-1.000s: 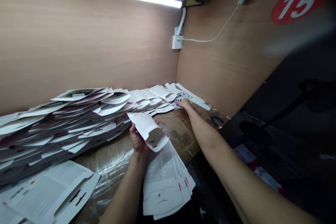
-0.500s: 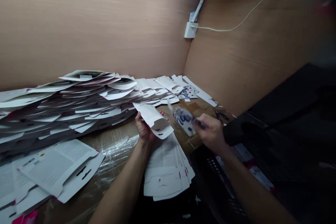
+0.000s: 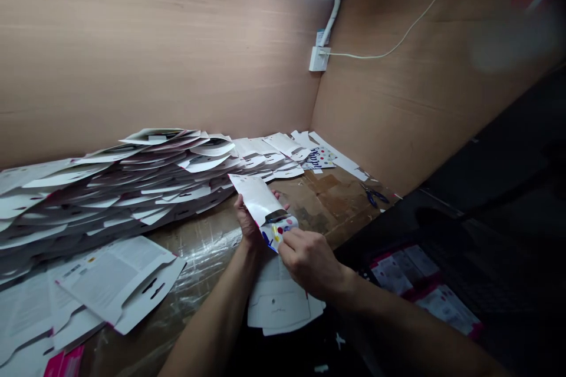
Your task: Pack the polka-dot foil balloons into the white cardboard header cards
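Observation:
My left hand (image 3: 248, 222) is closed around a white card sleeve (image 3: 259, 196), its mouth facing me and tilted down to the right. At that mouth sits a folded, glossy piece with coloured dots (image 3: 277, 233), its upper part hidden by the sleeve. The fingers of my right hand (image 3: 312, 260) pinch the lower right edge of this dotted piece. Below both hands, a fanned stack of flat white sleeves (image 3: 283, 306) lies partly covered by my right hand and wrist.
Long overlapping piles of white sleeves (image 3: 145, 174) line the back wall. More sleeves (image 3: 115, 283) lie at left. Blue-handled pliers (image 3: 374, 195) rest near the right table edge, beyond brown tape (image 3: 329, 194). Pink-edged packs (image 3: 415, 271) sit lower right, below table level.
My right hand has moved left and toward me, bringing the dotted piece from beside the sleeve to its open mouth. My left hand still holds the sleeve.

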`<act>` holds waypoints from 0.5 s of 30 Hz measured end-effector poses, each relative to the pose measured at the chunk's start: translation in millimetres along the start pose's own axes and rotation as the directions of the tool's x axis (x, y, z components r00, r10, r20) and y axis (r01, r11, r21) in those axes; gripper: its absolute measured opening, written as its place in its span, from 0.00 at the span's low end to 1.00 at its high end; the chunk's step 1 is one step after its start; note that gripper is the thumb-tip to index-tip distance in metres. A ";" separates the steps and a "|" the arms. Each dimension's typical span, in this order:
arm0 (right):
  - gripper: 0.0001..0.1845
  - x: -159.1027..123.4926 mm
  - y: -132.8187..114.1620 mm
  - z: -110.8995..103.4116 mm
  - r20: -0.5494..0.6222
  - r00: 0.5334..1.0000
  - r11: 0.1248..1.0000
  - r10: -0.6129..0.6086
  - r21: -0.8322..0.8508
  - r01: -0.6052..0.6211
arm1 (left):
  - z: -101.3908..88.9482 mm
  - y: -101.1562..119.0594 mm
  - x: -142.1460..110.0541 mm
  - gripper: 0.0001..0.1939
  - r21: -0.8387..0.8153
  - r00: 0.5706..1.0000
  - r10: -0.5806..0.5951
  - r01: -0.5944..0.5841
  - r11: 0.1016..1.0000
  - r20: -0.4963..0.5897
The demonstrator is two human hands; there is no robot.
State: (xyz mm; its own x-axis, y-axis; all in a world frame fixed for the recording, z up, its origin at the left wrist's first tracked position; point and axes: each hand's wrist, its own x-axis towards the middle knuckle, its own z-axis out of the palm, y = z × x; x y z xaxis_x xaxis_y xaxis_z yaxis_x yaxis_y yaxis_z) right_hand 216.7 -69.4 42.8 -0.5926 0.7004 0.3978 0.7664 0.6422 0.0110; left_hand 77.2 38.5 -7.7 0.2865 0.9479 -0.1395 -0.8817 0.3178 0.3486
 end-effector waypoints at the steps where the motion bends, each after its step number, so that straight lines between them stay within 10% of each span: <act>1: 0.10 0.7 -1.4 1.7 -0.009 1.000 1.000 0.019 0.024 -0.019 | -0.8 1.4 0.4 0.39 -0.012 1.000 -0.011 0.011 1.000 0.018; 8: 0.33 -7.4 -16.0 39.8 -0.062 0.985 0.971 0.160 0.189 -0.146 | -11.4 3.3 4.1 0.38 -0.099 0.995 -0.023 0.033 0.995 0.095; 15: 0.22 9.4 -13.3 43.4 0.104 0.955 0.948 0.279 0.131 -0.291 | -9.2 -9.7 1.8 0.40 -0.078 0.988 -0.116 0.123 0.989 0.098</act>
State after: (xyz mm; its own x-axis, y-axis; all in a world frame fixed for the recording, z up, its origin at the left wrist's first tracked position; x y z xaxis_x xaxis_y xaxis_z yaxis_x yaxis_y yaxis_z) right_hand 190.2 -57.8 6.6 -0.3779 0.8801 0.2874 0.8664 0.4456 -0.2254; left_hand 82.8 36.9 -19.8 0.4218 0.9024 -0.0876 -0.8660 0.4297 0.2557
